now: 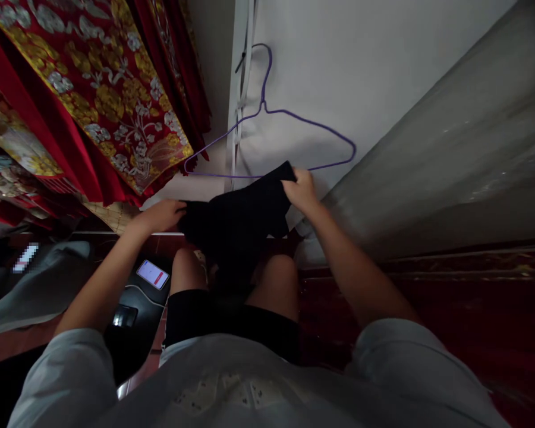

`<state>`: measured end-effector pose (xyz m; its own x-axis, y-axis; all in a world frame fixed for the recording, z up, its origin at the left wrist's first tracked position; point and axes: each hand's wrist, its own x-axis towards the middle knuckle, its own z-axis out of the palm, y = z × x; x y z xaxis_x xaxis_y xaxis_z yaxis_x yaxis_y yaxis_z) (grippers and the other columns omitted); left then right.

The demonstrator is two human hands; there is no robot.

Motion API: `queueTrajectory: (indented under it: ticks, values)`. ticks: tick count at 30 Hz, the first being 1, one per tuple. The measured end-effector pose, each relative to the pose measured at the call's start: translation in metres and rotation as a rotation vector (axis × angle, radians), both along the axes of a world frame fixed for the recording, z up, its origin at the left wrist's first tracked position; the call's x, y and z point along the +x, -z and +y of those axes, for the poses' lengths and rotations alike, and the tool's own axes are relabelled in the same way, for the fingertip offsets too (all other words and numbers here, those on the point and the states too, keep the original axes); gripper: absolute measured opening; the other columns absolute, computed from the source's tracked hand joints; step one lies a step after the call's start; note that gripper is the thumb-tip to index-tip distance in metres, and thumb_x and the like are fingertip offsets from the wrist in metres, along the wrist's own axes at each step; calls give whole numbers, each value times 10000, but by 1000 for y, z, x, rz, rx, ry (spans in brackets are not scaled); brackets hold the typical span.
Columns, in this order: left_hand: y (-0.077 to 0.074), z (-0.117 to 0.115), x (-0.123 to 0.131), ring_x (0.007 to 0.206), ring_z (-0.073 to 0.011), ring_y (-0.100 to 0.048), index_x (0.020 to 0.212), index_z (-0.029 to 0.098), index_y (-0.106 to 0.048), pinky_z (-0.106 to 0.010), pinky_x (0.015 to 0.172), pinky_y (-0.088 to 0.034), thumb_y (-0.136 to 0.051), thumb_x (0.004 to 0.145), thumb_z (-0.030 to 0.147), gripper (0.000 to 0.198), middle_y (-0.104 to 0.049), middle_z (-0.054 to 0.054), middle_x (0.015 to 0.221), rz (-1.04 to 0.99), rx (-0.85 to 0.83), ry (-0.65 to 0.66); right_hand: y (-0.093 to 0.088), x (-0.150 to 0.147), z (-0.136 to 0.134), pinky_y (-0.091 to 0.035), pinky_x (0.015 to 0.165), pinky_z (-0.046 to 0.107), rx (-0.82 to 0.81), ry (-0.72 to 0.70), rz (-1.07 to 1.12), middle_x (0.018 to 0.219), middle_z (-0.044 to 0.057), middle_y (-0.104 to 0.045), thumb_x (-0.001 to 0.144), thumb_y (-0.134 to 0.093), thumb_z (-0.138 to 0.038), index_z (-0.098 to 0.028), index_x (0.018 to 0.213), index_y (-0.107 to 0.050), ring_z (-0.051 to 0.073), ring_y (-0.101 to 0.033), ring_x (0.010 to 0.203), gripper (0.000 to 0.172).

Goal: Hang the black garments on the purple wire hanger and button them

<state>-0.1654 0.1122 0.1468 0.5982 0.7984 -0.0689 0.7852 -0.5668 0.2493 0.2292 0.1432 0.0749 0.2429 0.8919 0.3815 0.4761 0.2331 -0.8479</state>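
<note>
Both hands clamped on the black garment (236, 223): left hand (163, 215) at one edge, right hand (301, 190) lifting the other toward the purple hanger (276, 139); garment not yet on it, judging by the bare wire.

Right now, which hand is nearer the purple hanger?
Right. The right hand grips the black garment just below the purple hanger; the left hand holds the garment's far end.

Your left hand (160, 215) and right hand (301, 190) each grip an end of the black garment (236, 223); just above your right hand hangs the purple hanger (294, 116)
</note>
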Motion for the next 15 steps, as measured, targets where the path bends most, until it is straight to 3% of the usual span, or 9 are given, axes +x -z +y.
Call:
queueTrajectory:
  ticks: [4,7,12,15]
  values:
    - [-31,36,9,964,-253,-660,900,159,-677,-380,925,-520,-461,875,147,217,-697,-110,984,-185,214,16,-21,20,-18,-525,628,356,39,71,-32,602,10,-469,815,-654,-355,-242,589,-458,232,-593,717,319]
    - [-45,48,21,986,-261,-648,856,156,-641,-407,953,-520,-452,816,96,203,-670,-122,992,-248,273,56,-27,18,-25,-547,637,369,61,55,-33,656,31,-558,797,-741,-420,-235,635,-538,253,-631,767,319]
    - [-52,30,21,955,-250,-667,770,171,-584,-394,925,-550,-462,845,148,145,-681,-112,1002,-182,215,260,-24,15,-24,-574,702,393,47,55,-16,732,50,-637,769,-768,-458,-208,696,-610,255,-652,798,305]
    - [-60,21,14,1017,-274,-683,720,175,-566,-421,979,-553,-465,896,236,212,-704,-120,1051,-110,205,254,-24,16,-16,-564,669,375,17,57,-18,673,30,-585,752,-775,-452,-205,653,-583,231,-623,737,329]
